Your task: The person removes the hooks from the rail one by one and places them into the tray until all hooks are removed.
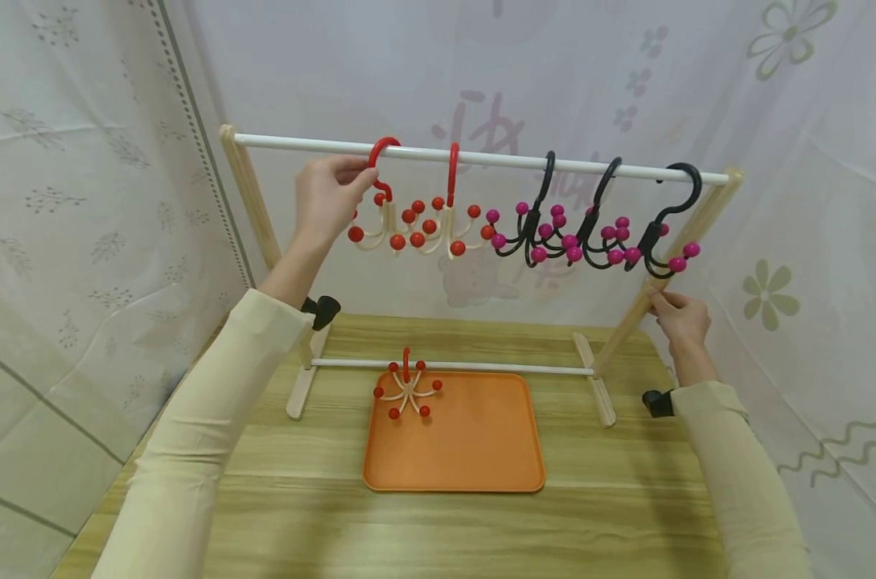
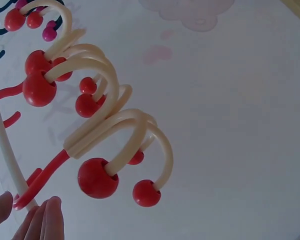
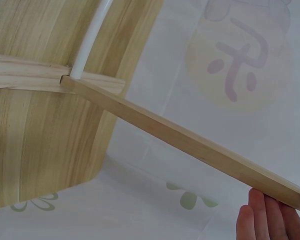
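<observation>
My left hand is at the white top rail, thumb and fingers pinching the red hook of a multi-arm hanger, which hangs over the rail. This hanger has cream arms tipped with red balls; in the left wrist view its hook lies between thumb and fingers. A second red-hooked hanger hangs to its right. Low on the right, my right hand grips the wooden side post of the rack, and its fingers lie against the post in the right wrist view.
Several black hangers with magenta balls hang along the rail's right half. Another red-hooked hanger lies on an orange tray. A lower white bar joins the rack's feet on the wooden table. Printed curtains surround it.
</observation>
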Demonstrator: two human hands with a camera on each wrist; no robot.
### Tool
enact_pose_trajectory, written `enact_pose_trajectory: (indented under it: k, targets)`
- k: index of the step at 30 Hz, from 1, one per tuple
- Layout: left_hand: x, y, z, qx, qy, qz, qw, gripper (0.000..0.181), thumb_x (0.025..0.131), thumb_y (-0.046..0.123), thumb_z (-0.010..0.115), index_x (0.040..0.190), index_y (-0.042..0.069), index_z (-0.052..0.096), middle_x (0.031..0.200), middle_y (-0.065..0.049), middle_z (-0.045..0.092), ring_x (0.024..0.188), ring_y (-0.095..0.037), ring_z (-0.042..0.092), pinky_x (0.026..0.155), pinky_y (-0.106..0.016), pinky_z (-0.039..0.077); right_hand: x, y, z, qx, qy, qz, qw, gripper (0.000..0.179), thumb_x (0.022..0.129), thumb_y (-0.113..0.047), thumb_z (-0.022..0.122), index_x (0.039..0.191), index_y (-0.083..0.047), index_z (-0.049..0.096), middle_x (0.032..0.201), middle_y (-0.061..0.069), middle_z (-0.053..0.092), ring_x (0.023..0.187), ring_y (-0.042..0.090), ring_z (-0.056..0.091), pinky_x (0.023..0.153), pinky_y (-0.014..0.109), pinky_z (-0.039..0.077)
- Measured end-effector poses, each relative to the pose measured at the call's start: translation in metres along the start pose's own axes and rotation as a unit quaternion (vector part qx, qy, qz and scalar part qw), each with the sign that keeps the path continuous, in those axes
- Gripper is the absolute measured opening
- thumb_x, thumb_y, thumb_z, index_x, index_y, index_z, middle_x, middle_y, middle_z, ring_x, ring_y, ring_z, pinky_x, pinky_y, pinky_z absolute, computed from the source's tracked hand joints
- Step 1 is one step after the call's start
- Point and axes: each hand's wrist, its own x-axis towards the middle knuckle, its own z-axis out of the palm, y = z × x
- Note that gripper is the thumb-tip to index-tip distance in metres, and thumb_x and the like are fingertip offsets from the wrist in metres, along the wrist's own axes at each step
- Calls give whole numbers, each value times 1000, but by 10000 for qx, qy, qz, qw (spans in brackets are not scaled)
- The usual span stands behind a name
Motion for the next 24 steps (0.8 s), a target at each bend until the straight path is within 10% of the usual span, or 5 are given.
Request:
enact_pose_trajectory:
  k: [24]
  targets:
    - [5,5,10,-750,124,-227,9968,28,84,20,60,105,1,62,98,-11,64,85,-22,60,73,-21,47,0,-2,0,25,-68,76,9999,63,80,-43,58,125,0,48,63,-19,57,76,1,60,75,23,44]
